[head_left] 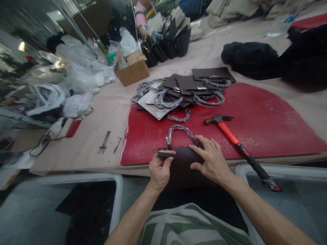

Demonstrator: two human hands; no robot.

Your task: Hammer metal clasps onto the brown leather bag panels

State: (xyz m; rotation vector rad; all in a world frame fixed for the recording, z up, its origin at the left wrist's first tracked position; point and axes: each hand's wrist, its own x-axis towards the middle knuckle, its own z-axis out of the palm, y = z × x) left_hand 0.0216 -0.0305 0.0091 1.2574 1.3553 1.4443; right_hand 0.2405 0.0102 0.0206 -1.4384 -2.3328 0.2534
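Observation:
Between the thumb and fingers of my left hand (159,172) is a short dark strap (165,155) with a metal piece at its left end. Under it, at the front table edge, a dark brown bag panel (182,157) lies partly hidden by my hands. A curved handle (181,128), wrapped in clear plastic, stands out from the panel's far edge. My right hand (212,157) rests on the panel's right side, its fingers spread near the handle's right end. To the right lies a claw hammer (230,133) with an orange and black grip.
Behind the red mat (265,119) area in front of me is a pile of brown bag panels (189,83) with wrapped handles. Metal tools (104,142) lie left. Plastic bins (119,190) flank me. A cardboard box (133,73) and a co-worker's arm (140,22) are farther back.

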